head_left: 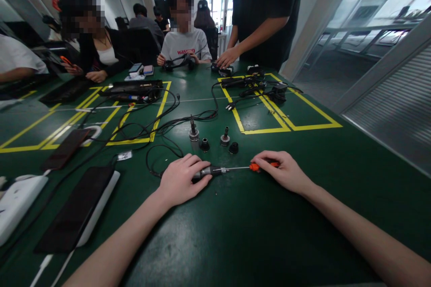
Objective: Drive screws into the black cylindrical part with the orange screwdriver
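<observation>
My left hand (pixel 185 179) is wrapped over a dark corded tool handle (pixel 204 171), which lies flat on the green table. Its black cable leaves on the left, beneath the hand. In my right hand (pixel 283 171) is an orange-handled screwdriver (pixel 238 168), gripped by the handle. The screwdriver's thin metal shaft points left and meets the front end of the dark handle; how far it reaches in, I cannot tell. Just beyond my hands stand two metal nozzle-like parts, a taller one (pixel 193 133) and a shorter one (pixel 225 138), with two black caps, one (pixel 204 145) left and one (pixel 233 148) right.
On the left lie a black phone (pixel 79 206) over a white block, another phone (pixel 65 149) and a white power strip (pixel 20 204). Black cables (pixel 168 121) cross the table. Yellow tape outlines (pixel 266 131) mark the far side, with dark equipment on them. Several people sit or stand beyond.
</observation>
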`<state>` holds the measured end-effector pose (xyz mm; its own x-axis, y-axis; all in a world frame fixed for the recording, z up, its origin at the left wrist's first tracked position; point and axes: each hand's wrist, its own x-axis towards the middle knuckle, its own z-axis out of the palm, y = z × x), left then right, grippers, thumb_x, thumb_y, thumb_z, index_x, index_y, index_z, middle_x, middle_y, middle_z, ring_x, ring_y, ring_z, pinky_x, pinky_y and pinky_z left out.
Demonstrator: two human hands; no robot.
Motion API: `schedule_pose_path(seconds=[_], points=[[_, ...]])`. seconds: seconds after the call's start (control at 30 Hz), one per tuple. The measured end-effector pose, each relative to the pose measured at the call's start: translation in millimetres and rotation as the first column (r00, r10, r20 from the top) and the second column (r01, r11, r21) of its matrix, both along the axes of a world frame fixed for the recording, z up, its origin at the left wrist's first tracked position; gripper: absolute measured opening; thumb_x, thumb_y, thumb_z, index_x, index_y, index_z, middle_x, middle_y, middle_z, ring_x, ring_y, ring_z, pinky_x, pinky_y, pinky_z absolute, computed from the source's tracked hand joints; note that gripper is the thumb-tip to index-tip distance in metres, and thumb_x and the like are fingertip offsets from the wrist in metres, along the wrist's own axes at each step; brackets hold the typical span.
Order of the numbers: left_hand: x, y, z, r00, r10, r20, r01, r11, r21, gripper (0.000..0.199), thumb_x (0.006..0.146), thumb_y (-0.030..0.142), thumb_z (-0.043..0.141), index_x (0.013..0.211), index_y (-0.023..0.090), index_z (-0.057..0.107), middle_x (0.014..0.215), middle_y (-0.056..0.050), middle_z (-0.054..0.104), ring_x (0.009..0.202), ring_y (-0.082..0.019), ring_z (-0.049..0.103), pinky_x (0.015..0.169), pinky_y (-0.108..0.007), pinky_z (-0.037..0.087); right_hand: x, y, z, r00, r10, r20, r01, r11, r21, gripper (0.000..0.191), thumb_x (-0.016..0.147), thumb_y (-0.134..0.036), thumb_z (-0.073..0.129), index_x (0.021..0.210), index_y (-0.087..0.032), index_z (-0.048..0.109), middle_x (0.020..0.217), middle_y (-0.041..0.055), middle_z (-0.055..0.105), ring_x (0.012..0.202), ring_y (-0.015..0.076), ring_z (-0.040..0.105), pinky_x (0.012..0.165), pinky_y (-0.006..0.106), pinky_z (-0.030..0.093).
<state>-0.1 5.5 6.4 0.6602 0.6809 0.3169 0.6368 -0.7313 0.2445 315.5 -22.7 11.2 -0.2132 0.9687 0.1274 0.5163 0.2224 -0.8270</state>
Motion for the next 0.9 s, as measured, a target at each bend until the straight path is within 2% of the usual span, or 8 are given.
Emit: schedule_pose_path(seconds=[0.13, 0.3, 0.4, 0.6, 0.7, 0.8, 0.9], points=[[0.1, 0.2, 0.5, 1.000, -0.002, 0.000, 0.002, 1.000, -0.002, 0.027, 0.099, 0.038, 0.061, 0.116, 0.021, 0.073, 0.101, -0.005, 0.075, 0.092, -0.021, 0.068, 0.077, -0.034, 0.058, 0.4, 0.1, -2.3, 1.000, -0.003, 0.028, 0.004, 0.999, -0.034, 0.053, 0.098, -0.065, 0.054, 0.088, -0.020, 0.080, 0.062, 0.0031, 0.068, 0.053, 0.0171, 0.059, 0.051, 0.030, 0.048], [-0.2, -0.4, 0.0, 1.000, 0.003, -0.003, -0.003, 1.000, -0.001, 0.027, 0.099, 0.038, 0.062, 0.116, 0.021, 0.074, 0.101, -0.005, 0.074, 0.091, -0.021, 0.068, 0.076, -0.034, 0.057, -1.4, 0.3, -1.6, 0.997, -0.014, -0.069, 0.011, 0.999, -0.047, 0.052, 0.090, -0.068, 0.066, 0.085, -0.019, 0.080, 0.080, 0.0084, 0.077, 0.066, 0.0207, 0.068, 0.062, 0.033, 0.056], [-0.4, -0.7, 0.0, 1.000, 0.000, -0.001, 0.000, 1.000, 0.000, 0.027, 0.099, 0.038, 0.061, 0.116, 0.021, 0.074, 0.101, -0.005, 0.075, 0.091, -0.021, 0.068, 0.076, -0.034, 0.057, -0.9, 0.9, 0.5, 0.991, -0.038, -0.130, 0.027, 0.996, -0.084, 0.053, 0.083, -0.071, 0.073, 0.087, -0.018, 0.080, 0.083, 0.0103, 0.079, 0.074, 0.0246, 0.073, 0.068, 0.037, 0.060], [0.1, -0.5, 0.4, 1.000, 0.001, -0.008, -0.001, 1.000, 0.003, 0.028, 0.099, 0.039, 0.061, 0.117, 0.021, 0.073, 0.101, -0.005, 0.075, 0.091, -0.021, 0.068, 0.076, -0.034, 0.058, 1.2, 2.2, 3.4, 0.983, -0.076, -0.165, 0.062, 0.994, -0.089, 0.050, 0.074, -0.068, 0.082, 0.089, -0.020, 0.080, 0.090, 0.0106, 0.081, 0.082, 0.0275, 0.076, 0.073, 0.038, 0.061], [0.1, -0.5, 0.3, 1.000, 0.003, -0.006, -0.003, 1.000, 0.003, 0.028, 0.099, 0.038, 0.061, 0.117, 0.021, 0.073, 0.102, -0.005, 0.075, 0.092, -0.021, 0.068, 0.075, -0.034, 0.058, 1.4, 2.5, 2.2, 0.988, -0.059, -0.141, 0.047, 0.995, -0.086, 0.049, 0.080, -0.068, 0.077, 0.089, -0.020, 0.080, 0.086, 0.0093, 0.079, 0.070, 0.0220, 0.070, 0.062, 0.033, 0.057], [0.0, -0.3, 0.1, 1.000, 0.002, -0.003, -0.002, 1.000, 0.001, 0.028, 0.099, 0.039, 0.061, 0.117, 0.022, 0.073, 0.102, -0.005, 0.075, 0.092, -0.021, 0.068, 0.075, -0.034, 0.058, 1.6, 2.3, 0.4, 0.994, -0.040, -0.097, 0.030, 0.994, -0.102, 0.053, 0.090, -0.071, 0.062, 0.089, -0.020, 0.078, 0.066, 0.0036, 0.070, 0.050, 0.0147, 0.055, 0.047, 0.028, 0.045], [-0.1, -0.2, 0.0, 1.000, 0.000, 0.001, 0.000, 1.000, 0.008, 0.027, 0.099, 0.039, 0.060, 0.116, 0.022, 0.073, 0.101, -0.005, 0.075, 0.091, -0.021, 0.068, 0.075, -0.033, 0.058, 1.7, 1.9, 0.4, 0.997, -0.030, -0.077, 0.021, 0.993, -0.119, 0.056, 0.095, -0.071, 0.056, 0.090, -0.020, 0.077, 0.055, -0.0006, 0.060, 0.046, 0.0134, 0.049, 0.045, 0.027, 0.039]])
